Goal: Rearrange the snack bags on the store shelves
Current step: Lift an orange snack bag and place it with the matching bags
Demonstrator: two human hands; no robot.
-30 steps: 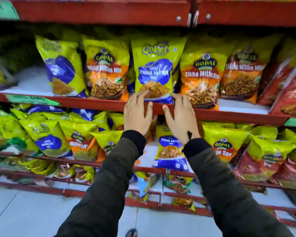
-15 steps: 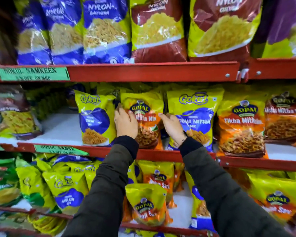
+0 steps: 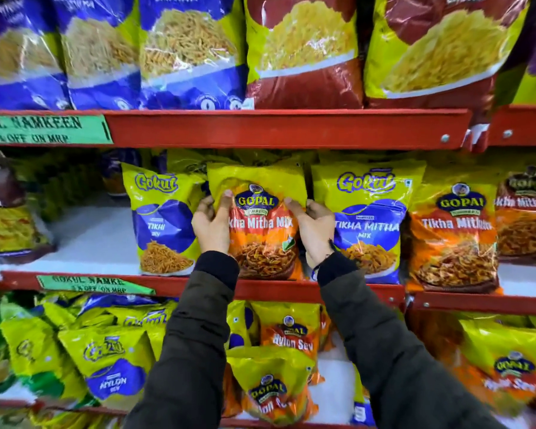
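A yellow and orange Gopal Tikha Mitha Mix bag (image 3: 262,230) stands upright on the middle red shelf (image 3: 291,287). My left hand (image 3: 211,222) grips its left edge and my right hand (image 3: 314,226) grips its right edge, thumbs on the front. To its left stands a yellow and blue Gokul Tikhi Sev bag (image 3: 163,221). On its right is a Gokul Tikha Mitha Mix bag (image 3: 370,224), then another orange Gopal bag (image 3: 452,236).
The top shelf (image 3: 276,128) carries large blue (image 3: 180,54) and maroon (image 3: 304,54) bags. Bare white shelf floor (image 3: 90,236) lies left of the Gokul Tikhi Sev bag. The lower shelf holds several Nylon Sev bags (image 3: 288,335). Green price labels (image 3: 44,130) sit on the shelf lips.
My view has risen from the lower shelves. Both hands moved up from the shelf lip onto the Gopal Tikha Mitha Mix bag and now clasp its two sides.
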